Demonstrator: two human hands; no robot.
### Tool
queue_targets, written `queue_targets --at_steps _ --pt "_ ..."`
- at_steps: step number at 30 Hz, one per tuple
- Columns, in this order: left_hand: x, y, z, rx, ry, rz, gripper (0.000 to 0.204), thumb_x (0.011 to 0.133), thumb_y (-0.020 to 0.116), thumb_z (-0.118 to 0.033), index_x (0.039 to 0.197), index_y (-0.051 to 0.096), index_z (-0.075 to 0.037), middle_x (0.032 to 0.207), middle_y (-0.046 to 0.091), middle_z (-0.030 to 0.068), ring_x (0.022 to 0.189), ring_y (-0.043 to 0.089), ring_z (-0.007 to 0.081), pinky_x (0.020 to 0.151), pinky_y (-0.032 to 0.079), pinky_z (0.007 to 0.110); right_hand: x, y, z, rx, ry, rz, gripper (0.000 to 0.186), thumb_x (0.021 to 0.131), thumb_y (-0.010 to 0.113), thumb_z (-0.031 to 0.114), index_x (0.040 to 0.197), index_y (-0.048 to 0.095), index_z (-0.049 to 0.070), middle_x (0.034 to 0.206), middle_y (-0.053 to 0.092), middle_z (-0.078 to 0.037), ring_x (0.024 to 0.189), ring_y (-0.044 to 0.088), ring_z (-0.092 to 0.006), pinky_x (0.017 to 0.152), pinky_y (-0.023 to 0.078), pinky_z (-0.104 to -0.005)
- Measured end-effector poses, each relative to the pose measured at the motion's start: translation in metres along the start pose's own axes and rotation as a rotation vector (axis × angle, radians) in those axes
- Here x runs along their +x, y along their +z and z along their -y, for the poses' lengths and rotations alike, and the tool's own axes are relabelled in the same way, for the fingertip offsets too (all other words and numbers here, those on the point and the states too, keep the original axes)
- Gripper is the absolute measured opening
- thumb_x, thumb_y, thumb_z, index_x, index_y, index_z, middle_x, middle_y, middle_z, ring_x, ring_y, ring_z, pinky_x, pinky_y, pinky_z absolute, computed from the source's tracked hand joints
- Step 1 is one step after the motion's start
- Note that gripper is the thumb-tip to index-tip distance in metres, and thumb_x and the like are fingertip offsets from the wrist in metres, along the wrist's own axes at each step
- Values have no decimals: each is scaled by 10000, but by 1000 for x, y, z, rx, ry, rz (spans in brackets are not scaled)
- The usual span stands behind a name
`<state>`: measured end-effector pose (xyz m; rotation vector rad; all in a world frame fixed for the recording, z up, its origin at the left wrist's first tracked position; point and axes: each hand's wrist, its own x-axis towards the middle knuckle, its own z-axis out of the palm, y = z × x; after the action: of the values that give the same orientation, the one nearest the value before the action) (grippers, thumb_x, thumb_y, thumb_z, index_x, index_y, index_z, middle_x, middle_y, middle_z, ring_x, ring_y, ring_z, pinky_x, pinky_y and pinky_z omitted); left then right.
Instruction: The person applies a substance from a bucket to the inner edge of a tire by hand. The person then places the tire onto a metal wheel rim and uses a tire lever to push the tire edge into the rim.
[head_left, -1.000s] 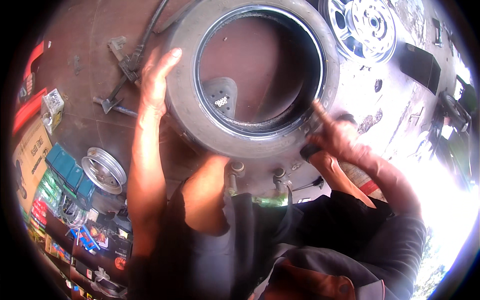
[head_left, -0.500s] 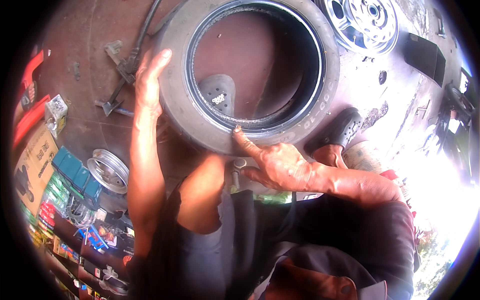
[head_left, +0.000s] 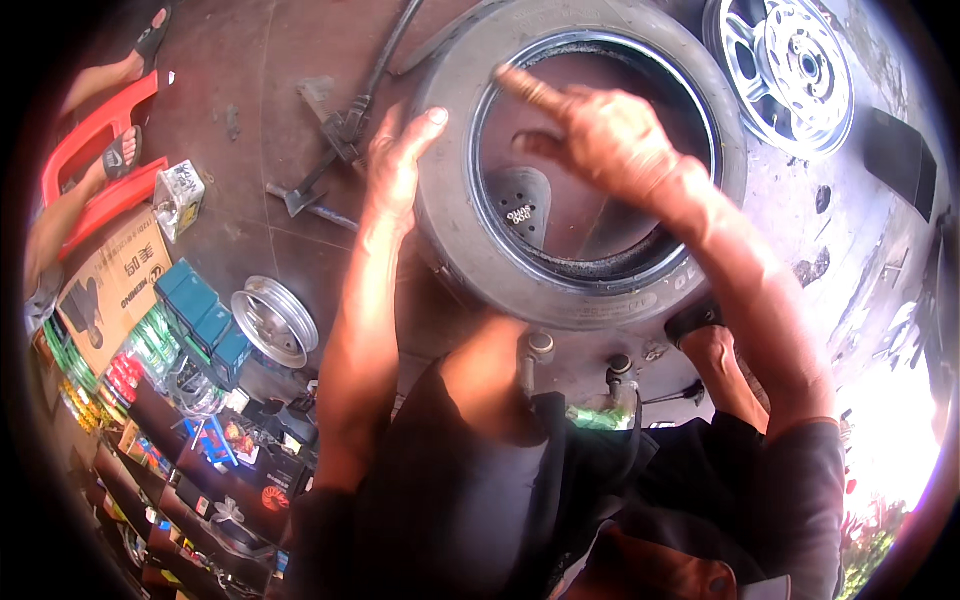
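My left hand (head_left: 394,168), thumb (head_left: 430,122) extended, tops the outstretched forearm (head_left: 362,310); my right hand (head_left: 612,138) points its index finger (head_left: 530,90) leftward.

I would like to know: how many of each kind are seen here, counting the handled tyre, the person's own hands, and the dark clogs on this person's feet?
Tyre: 1
Hands: 2
Clogs: 2
Total: 5
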<state>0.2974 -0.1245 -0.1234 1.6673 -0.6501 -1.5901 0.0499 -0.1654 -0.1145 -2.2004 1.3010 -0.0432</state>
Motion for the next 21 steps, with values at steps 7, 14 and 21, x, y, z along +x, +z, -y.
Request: queue_targets --at_steps 7,14,21 --pt "0 1 0 1 13 -1 588 814 720 -285 1283 533 18 1187 601 117 1087 557 191 952 429 331 -12 7 -31 327 295 -208 637 912 577 489 1465 384 239 839 677 -211 847 677 -361 765 522 -428" --pt "1 1 3 -5 51 2 603 854 710 -341 1298 521 20 1204 601 126 1096 559 199 962 429 334 -7 22 39 638 146 91 691 906 627 416 1484 350 157 1148 630 -187 949 641 -342 856 497 -404" --pt "2 -5 3 -12 18 12 611 855 705 -348 1299 517 28 1207 595 138 1125 542 204 979 417 335 -107 16 60 180 -250 393 761 815 653 489 1465 378 205 1028 554 -143 988 547 -315 855 443 -424"
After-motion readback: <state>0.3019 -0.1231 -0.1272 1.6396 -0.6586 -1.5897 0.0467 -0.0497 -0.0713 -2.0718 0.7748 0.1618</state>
